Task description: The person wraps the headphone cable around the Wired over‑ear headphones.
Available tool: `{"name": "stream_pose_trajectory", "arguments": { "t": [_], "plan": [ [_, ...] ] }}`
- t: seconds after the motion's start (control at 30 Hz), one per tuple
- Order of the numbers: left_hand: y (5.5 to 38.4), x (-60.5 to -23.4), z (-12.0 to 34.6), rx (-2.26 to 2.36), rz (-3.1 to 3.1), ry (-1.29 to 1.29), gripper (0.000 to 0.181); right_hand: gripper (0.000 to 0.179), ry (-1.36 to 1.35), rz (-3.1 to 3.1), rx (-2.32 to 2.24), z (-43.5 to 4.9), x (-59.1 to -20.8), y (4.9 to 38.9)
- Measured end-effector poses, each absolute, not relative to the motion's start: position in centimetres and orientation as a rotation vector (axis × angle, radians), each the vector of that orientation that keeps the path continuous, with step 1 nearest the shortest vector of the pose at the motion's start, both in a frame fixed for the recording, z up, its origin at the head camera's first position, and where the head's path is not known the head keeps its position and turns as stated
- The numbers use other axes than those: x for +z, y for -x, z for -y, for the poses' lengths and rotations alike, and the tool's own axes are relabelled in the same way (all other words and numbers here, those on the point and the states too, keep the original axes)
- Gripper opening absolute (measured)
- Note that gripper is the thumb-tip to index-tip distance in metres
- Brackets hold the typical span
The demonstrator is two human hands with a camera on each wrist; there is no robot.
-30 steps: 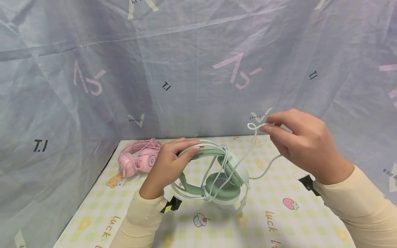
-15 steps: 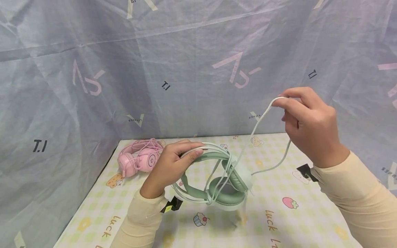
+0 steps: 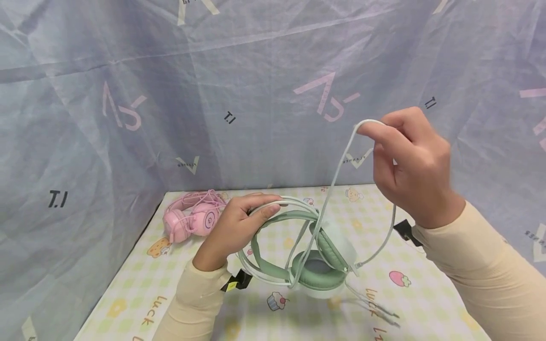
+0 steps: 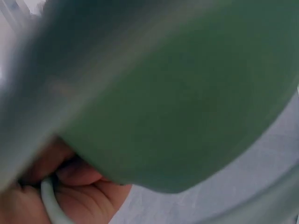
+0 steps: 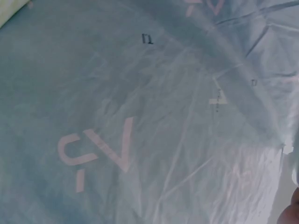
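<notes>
Mint-green headphones hang tilted above the table, held by the headband in my left hand. Strands of pale green cable run around the band and one earcup. My left thumb lies over the cable and band; the left wrist view shows the green headband up close with fingers curled at it. Raised at the right, my right hand pinches the cable, which drapes over its index finger. Loose cable ends, blurred, dangle below the earcups. Only a sliver of the right hand enters the right wrist view.
Pink headphones with their own wrapped cable lie at the table's back left. A green-and-white checked cloth with printed pictures covers the table. Behind it hangs a grey-blue curtain, which also fills most of the right wrist view.
My right hand has risen, drawing up a longer stretch of cable; its small loop is gone. The earcups have shifted slightly right and down, and the loose ends have swung right. The left hand barely moved.
</notes>
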State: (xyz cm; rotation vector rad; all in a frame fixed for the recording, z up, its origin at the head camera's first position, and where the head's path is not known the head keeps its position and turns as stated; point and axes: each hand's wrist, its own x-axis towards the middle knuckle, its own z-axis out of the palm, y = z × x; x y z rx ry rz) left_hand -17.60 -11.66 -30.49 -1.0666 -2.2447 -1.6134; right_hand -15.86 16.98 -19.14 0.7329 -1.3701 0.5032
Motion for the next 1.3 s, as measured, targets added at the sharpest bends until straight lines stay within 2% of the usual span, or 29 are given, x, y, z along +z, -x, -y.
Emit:
{"name": "stream_pose_trajectory", "arguments": {
  "t": [0.3,0.67,0.93,1.3],
  "plan": [
    [17.1,-30.0,11.9,-1.701,2.169,1.164,0.025,0.02,-0.651,1.52,0.389,-18.8,-20.0,18.7],
    [17.1,-30.0,12.0,-1.715,2.102,1.235,0.025,0.02,-0.69,1.648,0.3,-19.4,-21.1,20.7],
    [16.8,-29.9,12.6,-1.745,1.882,1.392,0.021,0.02,-0.757,1.794,0.227,-19.5,-23.4,22.3],
    [16.9,-29.8,12.5,-1.845,1.592,1.469,0.022,0.023,-0.822,1.888,0.318,-18.6,-26.4,23.2]
  ]
}}
